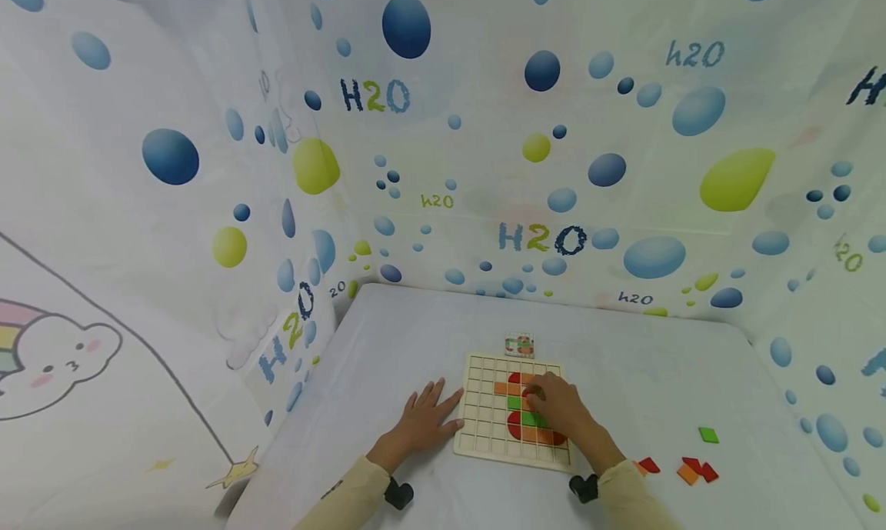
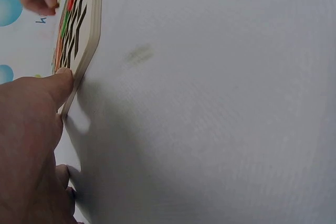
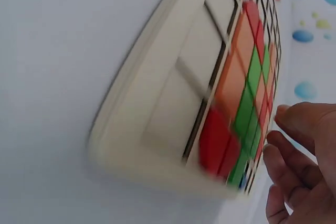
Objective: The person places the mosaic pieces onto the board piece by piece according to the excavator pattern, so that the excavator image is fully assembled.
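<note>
A pale wooden grid board (image 1: 477, 415) lies on the table, with red, orange and green flat pieces set in its right half. My left hand (image 1: 424, 424) is spread flat on the table at the board's left side; its thumb (image 2: 62, 82) presses the board's edge in the left wrist view. Over the filled squares, my right hand (image 1: 559, 404) pinches a small red piece between thumb and fingertips, mostly hidden by the fingers. In the right wrist view, the fingertips (image 3: 272, 153) are close by the green squares (image 3: 245, 109) and a rounded red piece (image 3: 218, 142) sits near the board's corner.
Behind the board lies a small pattern card (image 1: 519, 345). To the right are loose pieces: a green square (image 1: 708, 435), an orange square (image 1: 688, 475) and several red ones (image 1: 649, 465). A printed curtain (image 1: 471, 153) encloses the white table (image 1: 401, 322).
</note>
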Demonstrator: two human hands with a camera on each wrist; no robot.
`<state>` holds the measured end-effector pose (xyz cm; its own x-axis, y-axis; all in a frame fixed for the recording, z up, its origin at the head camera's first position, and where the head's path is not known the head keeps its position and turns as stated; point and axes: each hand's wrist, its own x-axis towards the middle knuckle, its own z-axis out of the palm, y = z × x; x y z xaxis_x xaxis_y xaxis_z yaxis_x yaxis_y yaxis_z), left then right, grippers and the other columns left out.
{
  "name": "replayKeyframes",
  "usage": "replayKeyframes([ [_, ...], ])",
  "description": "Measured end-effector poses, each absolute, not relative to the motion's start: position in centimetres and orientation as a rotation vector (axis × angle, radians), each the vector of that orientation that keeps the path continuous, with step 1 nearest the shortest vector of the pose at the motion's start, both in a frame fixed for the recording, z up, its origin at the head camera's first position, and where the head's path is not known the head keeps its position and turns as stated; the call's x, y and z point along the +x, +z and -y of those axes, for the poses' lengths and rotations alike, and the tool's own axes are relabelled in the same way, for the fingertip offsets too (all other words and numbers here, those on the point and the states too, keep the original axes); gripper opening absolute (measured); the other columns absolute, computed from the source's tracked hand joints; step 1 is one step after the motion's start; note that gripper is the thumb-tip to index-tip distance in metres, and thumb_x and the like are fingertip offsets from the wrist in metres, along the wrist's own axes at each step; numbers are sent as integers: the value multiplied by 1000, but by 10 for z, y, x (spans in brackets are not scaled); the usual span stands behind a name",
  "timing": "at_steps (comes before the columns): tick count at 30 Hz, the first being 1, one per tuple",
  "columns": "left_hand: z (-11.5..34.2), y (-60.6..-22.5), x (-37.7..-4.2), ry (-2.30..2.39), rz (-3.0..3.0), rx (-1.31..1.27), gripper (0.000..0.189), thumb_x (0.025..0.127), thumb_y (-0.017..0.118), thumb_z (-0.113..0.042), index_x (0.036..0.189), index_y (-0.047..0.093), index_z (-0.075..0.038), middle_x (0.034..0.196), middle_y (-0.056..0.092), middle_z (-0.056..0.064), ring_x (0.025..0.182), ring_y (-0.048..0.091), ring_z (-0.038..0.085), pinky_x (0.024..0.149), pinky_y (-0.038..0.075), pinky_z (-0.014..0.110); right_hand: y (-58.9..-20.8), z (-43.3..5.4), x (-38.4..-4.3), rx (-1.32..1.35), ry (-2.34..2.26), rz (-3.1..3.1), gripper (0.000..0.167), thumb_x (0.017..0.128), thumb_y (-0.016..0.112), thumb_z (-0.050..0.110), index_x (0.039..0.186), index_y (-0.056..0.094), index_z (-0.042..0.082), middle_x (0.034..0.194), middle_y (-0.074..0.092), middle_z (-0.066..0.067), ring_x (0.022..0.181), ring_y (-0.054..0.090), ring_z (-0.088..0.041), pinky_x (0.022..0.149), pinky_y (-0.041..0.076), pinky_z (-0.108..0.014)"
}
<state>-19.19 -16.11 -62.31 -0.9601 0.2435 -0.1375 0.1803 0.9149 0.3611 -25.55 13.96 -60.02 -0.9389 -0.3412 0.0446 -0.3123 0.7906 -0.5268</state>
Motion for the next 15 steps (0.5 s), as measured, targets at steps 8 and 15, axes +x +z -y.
replayKeyframes([
  [8,161,-618,-190,539,-2898,333,67,106,54,-56,164,40,-25,174,26,17,160,22,42,126,20,67,-597,-227,-251,-345,-853,-2933,18,100,71,12,115,72,2,104,68,-9,90,62,-22,80,56,-42],
  [15,159,-617,-190,545,-2896,325,67,106,54,-56,164,41,-24,174,26,18,160,22,42,126,19,67,-588,-309,-238,-131,-815,-3035,38,100,67,11,126,57,-15,112,63,-35,101,64,-49,89,55,-62],
])
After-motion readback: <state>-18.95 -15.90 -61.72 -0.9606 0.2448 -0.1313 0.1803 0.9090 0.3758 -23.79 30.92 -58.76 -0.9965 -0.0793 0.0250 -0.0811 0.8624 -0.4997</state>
